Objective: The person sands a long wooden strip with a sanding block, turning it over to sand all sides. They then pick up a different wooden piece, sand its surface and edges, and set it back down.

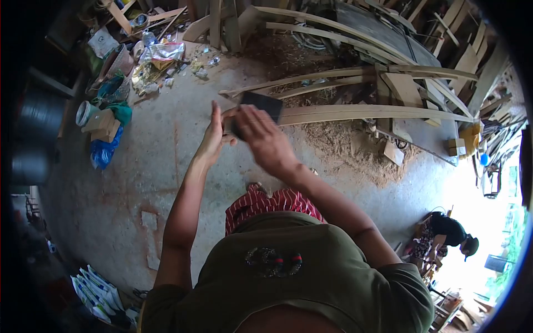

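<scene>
A dark, flat sheet [265,104] lies at the left end of a long pale wooden strip [344,112]. My right hand [265,139] presses on the sheet from above, its fingers together and slightly blurred. My left hand [214,133] is at the end of the strip, thumb pointing up and fingers curled round the wood, partly hidden behind the sheet. The strip runs off to the right onto a stack of other wood.
Curved wooden strips [333,39] and wood shavings [355,150] lie ahead and right. Plastic bags and rubbish [161,53] are at upper left, near a cardboard box [101,122]. Another person [447,230] bends over at lower right. White bags [97,291] lie at lower left.
</scene>
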`<state>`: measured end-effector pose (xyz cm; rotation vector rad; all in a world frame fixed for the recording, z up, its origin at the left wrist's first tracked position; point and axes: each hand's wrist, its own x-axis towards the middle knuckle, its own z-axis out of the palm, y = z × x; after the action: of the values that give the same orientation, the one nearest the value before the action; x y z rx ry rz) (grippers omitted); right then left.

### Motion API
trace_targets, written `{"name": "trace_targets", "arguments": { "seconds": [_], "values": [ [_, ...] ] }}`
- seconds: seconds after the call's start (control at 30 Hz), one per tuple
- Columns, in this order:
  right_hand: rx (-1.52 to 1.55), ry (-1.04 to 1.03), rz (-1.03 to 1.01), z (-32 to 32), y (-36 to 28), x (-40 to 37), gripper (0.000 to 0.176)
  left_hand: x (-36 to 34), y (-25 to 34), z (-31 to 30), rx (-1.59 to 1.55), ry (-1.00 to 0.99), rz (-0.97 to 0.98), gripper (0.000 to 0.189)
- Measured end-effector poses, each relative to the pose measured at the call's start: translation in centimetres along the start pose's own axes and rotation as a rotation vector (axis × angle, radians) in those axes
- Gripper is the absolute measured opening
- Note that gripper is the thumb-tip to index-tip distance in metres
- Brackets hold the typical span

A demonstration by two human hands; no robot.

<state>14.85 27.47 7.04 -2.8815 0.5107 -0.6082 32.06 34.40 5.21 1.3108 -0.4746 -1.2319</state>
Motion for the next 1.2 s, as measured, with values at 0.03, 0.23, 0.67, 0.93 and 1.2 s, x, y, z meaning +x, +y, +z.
{"name": "trace_targets", "arguments": {
  "seconds": [0.03, 0.23, 0.67, 0.93, 1.2],
  "values": [
    [-0.017, -0.034, 0.060, -0.4, 2.3, -2.0, 0.060, -0.2, 0.7, 0.1, 0.196, -0.075, -0.022, 0.088],
    [-0.213, 0.088, 0.594, -4.8, 20.8, -13.6, 0.070, -0.4, 0.2, 0.7, 1.041, -0.026, 0.281, 0.071],
    [-0.092, 0.041, 0.224, -3.0, 16.8, -11.7, 0.059, 1.7, -1.2, 7.8, 1.653, -0.003, 0.610, 0.040],
    [-0.281, 0.100, 0.579, -4.8, 29.4, -17.0, 0.051, 2.3, -2.9, 7.5, 1.492, -0.080, 0.565, 0.061],
    [-0.134, -0.473, 0.292, -8.3, 21.5, -11.4, 0.044, 2.9, -3.5, 7.6, 1.424, 0.022, 0.646, 0.059]
  ]
}}
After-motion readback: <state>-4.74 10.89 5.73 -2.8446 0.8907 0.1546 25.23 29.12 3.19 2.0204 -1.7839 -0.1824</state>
